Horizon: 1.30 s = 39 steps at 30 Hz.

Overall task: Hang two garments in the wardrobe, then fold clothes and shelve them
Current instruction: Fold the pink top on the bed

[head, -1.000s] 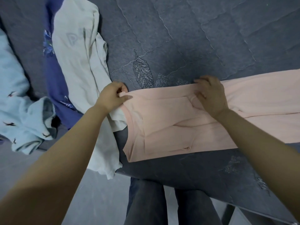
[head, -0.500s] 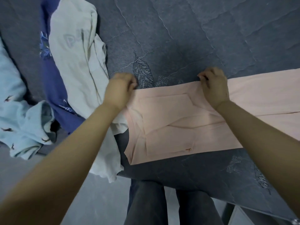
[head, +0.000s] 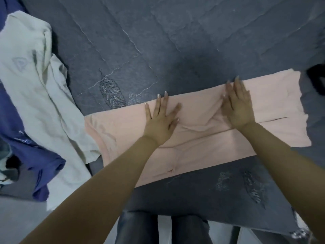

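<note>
Pale pink knit: one folded pink garment (head: 202, 134), laid as a long band across the near part of the dark grey quilted bedspread (head: 175, 41), running from lower left up toward the right. A shallow ridge of bunched cloth sits in its middle, between the two hands; a seam or slit shows near its right end.

Left hand (head: 161, 120): flat on the pink garment, palm down, fingers straight and spread, pressing on the left half. It grips nothing.

Right hand (head: 237, 106): flat on the same garment to the right of the ridge, fingers straight and close together, fingertips at the far edge of the cloth. Also gripping nothing.

Off-white garment (head: 35, 88): unfolded, lying rumpled at the left, a faint grey logo on it, its lower corner touching the left end of the pink garment and its lower part hanging over the bed's edge.

Blue garment (head: 26, 152): beneath and beside the off-white one, at the left edge, with pale printed marks.

Bedspread detail: stitched quilting lines and embroidered leaf motifs, one just beyond the pink garment, others near the bed's front edge.

Dark object (head: 316, 80): at the far right edge, blurred, kind not discernible.

Person's legs in dark trousers (head: 158, 229): standing against the near edge of the bed.
</note>
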Motion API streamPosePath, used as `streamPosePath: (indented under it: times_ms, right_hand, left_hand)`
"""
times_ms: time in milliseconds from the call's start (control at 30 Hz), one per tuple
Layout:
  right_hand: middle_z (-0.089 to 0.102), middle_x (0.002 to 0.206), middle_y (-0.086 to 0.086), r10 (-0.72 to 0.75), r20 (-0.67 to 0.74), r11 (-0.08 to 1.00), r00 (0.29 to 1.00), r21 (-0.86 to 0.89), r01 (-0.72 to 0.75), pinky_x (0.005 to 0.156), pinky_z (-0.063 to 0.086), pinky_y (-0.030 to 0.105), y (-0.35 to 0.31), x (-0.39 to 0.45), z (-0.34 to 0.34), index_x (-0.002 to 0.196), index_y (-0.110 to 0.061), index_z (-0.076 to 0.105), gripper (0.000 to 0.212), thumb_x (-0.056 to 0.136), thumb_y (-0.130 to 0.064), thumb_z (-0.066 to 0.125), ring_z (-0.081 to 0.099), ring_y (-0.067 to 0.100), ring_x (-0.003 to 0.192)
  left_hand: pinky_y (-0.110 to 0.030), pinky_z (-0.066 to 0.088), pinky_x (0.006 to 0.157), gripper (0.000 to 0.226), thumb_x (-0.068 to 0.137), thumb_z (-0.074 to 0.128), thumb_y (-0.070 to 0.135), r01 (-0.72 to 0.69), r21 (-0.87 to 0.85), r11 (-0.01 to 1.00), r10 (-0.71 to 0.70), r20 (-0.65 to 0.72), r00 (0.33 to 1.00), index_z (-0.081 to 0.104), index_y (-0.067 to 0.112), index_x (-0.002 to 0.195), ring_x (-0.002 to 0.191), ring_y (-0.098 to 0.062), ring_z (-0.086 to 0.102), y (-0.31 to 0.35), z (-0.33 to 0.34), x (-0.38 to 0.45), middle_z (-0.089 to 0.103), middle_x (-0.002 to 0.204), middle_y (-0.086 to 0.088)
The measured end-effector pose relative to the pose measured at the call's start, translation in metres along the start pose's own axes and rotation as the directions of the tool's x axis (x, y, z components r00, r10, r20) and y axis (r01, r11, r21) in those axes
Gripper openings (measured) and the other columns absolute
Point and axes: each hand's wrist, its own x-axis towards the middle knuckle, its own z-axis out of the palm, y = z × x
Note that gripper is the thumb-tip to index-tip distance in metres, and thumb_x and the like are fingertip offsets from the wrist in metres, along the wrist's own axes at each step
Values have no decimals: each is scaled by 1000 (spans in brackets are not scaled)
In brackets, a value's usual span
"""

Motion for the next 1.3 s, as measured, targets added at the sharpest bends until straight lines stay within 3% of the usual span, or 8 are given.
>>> streamPosePath:
  times_ms: [333,533,600,667,800,1033,1133,1300]
  right_hand:
    - [-23,160,-4,10,205,979,979,-203,33,120,-4,48,105,46,-30,153,-23,-15,68,100,-53,15,-19,19,148]
    - [33,153,17,53,-143,957,988,290,-10,119,19,35,82,8,-40,146,-1,37,46,101,-12,44,29,31,142]
    - [55,130,14,307,-185,798,934,584,-147,103,40,25,72,-35,-35,129,-3,56,32,98,-10,50,51,19,117]
    - [62,116,15,535,55,476,843,805,-354,86,54,28,68,-69,-27,120,-4,60,25,97,-14,56,59,18,97]
    - [68,91,11,726,381,-116,573,889,-444,64,59,24,85,-87,-20,116,5,61,30,95,-17,61,61,17,73]
    - [57,65,2,813,313,-152,491,928,-340,40,41,13,122,-36,-42,71,-9,58,31,91,-32,67,49,3,42]
    - [50,66,-2,877,214,-108,430,961,-256,48,42,19,143,-32,-46,67,-17,50,31,95,-24,60,47,9,57]
    - [50,63,1,884,180,-35,431,945,-324,47,42,22,160,-53,-40,64,-13,48,36,95,-26,60,45,10,52]
  left_hand:
    - [-59,-17,113,62,98,11,59,-140,222,965,128,69,989,-18,38,149,145,-22,-27,52,17,36,-29,157,-1]
    - [-59,-16,112,67,99,22,55,-125,147,981,122,27,992,-8,32,154,147,-22,-23,70,15,34,-25,159,-5]
    - [-57,-14,114,68,99,29,53,-197,109,974,197,12,980,-2,30,155,148,-21,-20,87,17,36,-22,161,-4]
    - [-59,-10,116,73,97,33,55,-264,137,955,262,35,964,-3,28,155,148,-22,-18,106,22,43,-21,161,-5]
    - [-63,-20,109,76,96,32,58,-233,217,948,221,79,972,-11,33,153,145,-24,-27,129,37,61,-28,159,-3]
    - [-59,-27,104,71,93,18,66,-224,278,934,216,59,974,-10,39,153,146,-24,-26,128,47,70,-26,159,-1]
    - [-63,-19,106,68,94,19,66,-243,272,931,229,82,970,-8,42,152,145,-26,-27,129,42,69,-27,159,-3]
    - [-66,-4,112,48,101,30,45,-380,193,904,384,22,923,37,35,147,150,-29,-2,134,32,60,1,163,-5]
